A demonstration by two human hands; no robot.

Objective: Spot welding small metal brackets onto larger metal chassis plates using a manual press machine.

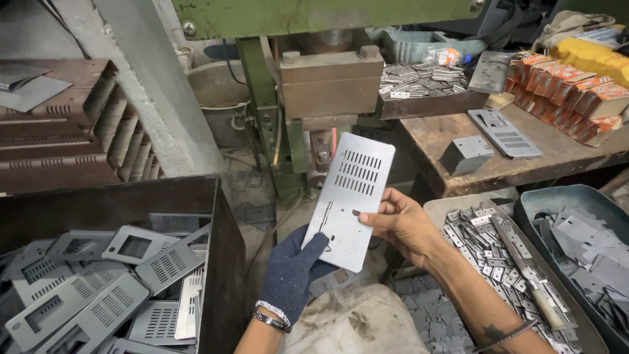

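I hold a grey metal plate (350,196) with rows of vent slots upright in front of the green press (308,85). A small hinge (325,217) lies against the plate's left edge. My left hand (291,272), in a dark blue knit glove, supports the plate's lower left corner from below. My bare right hand (401,223) grips the plate's right edge, thumb on its face.
A dark metal bin (216,262) at the left holds several grey slotted panels (111,288). A tray of small hinges (498,249) sits at the right, beside a blue tub (576,196) of grey plates. The wooden bench (458,141) carries orange boxes (570,92) and loose parts.
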